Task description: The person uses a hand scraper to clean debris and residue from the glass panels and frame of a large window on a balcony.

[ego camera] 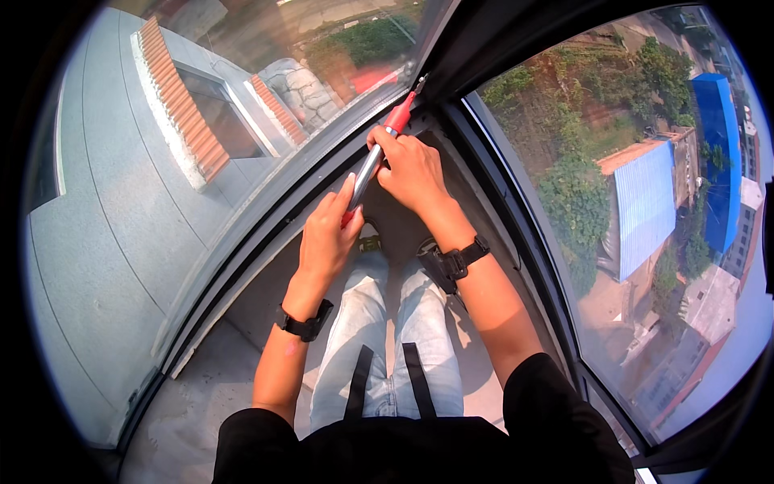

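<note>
Both hands are on one slim tool with a metal shaft (366, 172) and red ends. My left hand (329, 233) grips its lower red end, with the thumb and forefinger along the shaft. My right hand (414, 169) is closed round the upper part, just below the red head (399, 115). The small metal tip (421, 80) is at the dark corner where two window frames meet; whether it touches the frame I cannot tell. The exact kind of tool cannot be told.
Glass panes in dark frames (514, 175) rise on both sides and meet ahead of me. A low ledge (242, 287) runs along the left frame. My shoes (369, 237) stand on the concrete floor (211, 369) close to the corner. Buildings and greenery lie outside.
</note>
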A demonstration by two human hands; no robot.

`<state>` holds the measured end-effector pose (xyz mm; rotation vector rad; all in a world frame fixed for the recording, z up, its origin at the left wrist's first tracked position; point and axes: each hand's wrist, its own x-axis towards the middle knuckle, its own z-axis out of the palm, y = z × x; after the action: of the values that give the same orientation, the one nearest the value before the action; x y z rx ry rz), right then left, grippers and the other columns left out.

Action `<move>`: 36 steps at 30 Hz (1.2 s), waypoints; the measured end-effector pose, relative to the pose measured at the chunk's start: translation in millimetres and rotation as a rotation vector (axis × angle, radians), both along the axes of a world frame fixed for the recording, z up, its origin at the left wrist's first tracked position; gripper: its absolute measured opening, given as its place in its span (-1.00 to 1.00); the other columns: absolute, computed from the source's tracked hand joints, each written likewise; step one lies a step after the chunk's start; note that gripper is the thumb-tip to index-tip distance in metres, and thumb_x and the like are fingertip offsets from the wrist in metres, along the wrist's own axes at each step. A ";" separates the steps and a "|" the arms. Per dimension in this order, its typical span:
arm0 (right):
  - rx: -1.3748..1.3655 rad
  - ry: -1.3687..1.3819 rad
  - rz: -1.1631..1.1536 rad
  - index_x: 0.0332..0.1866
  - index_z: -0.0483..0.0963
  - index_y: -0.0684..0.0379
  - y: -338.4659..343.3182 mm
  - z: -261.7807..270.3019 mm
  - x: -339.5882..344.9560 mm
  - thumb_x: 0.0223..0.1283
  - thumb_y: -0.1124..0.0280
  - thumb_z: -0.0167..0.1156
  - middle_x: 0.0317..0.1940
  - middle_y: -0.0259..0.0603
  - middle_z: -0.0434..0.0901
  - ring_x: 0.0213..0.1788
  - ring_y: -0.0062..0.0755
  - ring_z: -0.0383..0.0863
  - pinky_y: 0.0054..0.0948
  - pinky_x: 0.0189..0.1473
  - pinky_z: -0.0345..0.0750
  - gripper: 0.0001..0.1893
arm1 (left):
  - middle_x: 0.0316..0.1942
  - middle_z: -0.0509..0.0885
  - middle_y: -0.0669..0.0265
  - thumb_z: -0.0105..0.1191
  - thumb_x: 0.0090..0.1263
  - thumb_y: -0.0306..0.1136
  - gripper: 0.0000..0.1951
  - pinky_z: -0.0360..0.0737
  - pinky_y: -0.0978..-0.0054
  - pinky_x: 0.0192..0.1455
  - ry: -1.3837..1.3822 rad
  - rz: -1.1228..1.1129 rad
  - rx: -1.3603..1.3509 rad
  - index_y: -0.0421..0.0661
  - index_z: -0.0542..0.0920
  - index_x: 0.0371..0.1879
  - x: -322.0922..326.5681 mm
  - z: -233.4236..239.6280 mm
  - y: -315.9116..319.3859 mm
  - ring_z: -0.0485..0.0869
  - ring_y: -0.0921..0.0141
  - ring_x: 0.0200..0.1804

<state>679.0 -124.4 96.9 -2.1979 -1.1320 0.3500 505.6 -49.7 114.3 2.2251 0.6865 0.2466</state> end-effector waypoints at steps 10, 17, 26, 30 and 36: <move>-0.030 0.107 0.033 -0.06 0.45 0.00 -4.8 15.6 -6.9 0.06 0.44 0.31 -0.40 -0.10 0.65 -0.27 0.02 0.70 -0.09 -0.25 0.59 -0.68 | -0.38 0.54 0.14 0.24 0.31 -0.48 -0.42 0.59 0.19 -0.25 0.057 0.018 0.009 0.00 0.52 0.37 -8.9 19.3 -4.0 0.64 0.13 -0.36; -0.177 0.193 0.169 0.22 0.43 -0.13 -29.2 3.3 -16.4 0.11 0.42 0.27 -0.27 -0.14 0.69 -0.22 -0.03 0.71 -0.14 -0.19 0.61 -0.49 | -0.38 0.51 0.11 0.25 0.35 -0.46 -0.43 0.54 0.24 -0.25 0.110 0.096 -0.060 -0.05 0.50 0.39 -26.7 13.9 -32.4 0.59 0.14 -0.39; -0.171 0.090 -0.266 0.25 0.36 0.08 -37.9 -6.9 8.1 0.18 0.42 0.22 -0.39 -0.24 0.66 -0.27 -0.10 0.72 -0.13 -0.22 0.60 -0.51 | -0.22 0.65 0.04 0.20 0.42 -0.37 -0.53 0.60 0.29 -0.09 0.184 0.233 -0.388 -0.16 0.47 0.28 -54.0 -4.1 -66.6 0.69 0.12 -0.22; -0.315 0.062 -0.253 0.54 0.18 -0.04 -15.8 -19.3 31.3 0.21 0.24 0.20 -0.39 -0.25 0.70 -0.31 -0.13 0.73 -0.19 -0.16 0.61 -0.25 | -0.20 0.66 -0.01 0.17 0.44 -0.29 -0.51 0.61 0.21 -0.12 0.207 0.194 -0.456 -0.20 0.44 0.30 -48.1 -16.2 -67.9 0.70 0.11 -0.26; -0.442 0.008 -0.226 0.61 0.08 -0.07 1.3 -37.5 43.1 0.20 0.15 0.20 -0.37 -0.20 0.74 -0.23 -0.08 0.76 -0.18 -0.13 0.62 -0.16 | -0.23 0.65 0.01 0.16 0.45 -0.29 -0.50 0.60 0.22 -0.13 0.190 0.211 -0.501 -0.22 0.43 0.31 -41.5 -16.4 -73.2 0.67 0.14 -0.29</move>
<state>722.1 -123.1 59.4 -2.6745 -0.8460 0.5513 464.1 -122.9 97.9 1.7103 0.9693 -0.0360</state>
